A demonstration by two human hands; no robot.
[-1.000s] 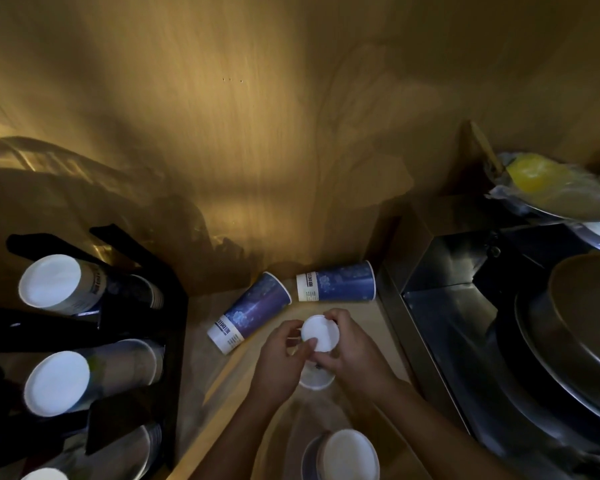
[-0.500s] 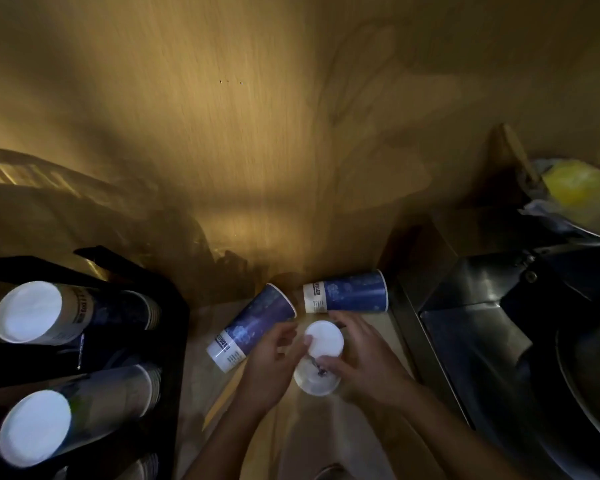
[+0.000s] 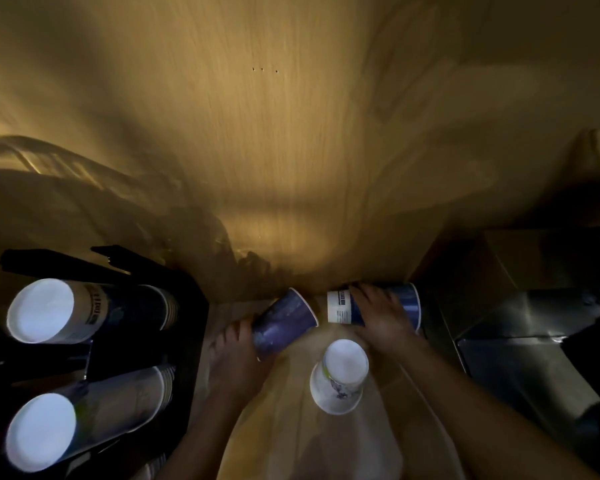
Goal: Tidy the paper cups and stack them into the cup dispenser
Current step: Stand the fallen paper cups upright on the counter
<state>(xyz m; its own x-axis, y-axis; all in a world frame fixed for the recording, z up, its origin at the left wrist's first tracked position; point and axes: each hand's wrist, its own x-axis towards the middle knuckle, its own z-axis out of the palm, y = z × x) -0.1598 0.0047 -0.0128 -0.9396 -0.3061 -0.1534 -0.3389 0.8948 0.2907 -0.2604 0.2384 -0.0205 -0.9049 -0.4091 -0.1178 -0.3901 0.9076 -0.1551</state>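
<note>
Two dark blue paper cups lie on their sides on the wooden counter by the back wall. My left hand [image 3: 238, 355] grips the left blue cup [image 3: 284, 323] near its base. My right hand [image 3: 383, 315] lies over the right blue cup [image 3: 340, 308], fingers wrapped on its body. A white paper cup [image 3: 342, 375] stands upside down between my wrists, free of both hands. At the left, the black cup dispenser [image 3: 184, 327] holds a stack of cups in an upper slot [image 3: 84, 311] and another in a lower slot [image 3: 84, 429], white bottoms towards me.
A steel sink unit [image 3: 520, 344] fills the right side, close to the right blue cup. The wooden wall [image 3: 291, 150] rises right behind the cups. The light is dim and the hands are slightly blurred.
Both hands let go of the white cup, which now stands upside down on the counter. My left hand moved to the left blue cup and my right hand to the right one.
</note>
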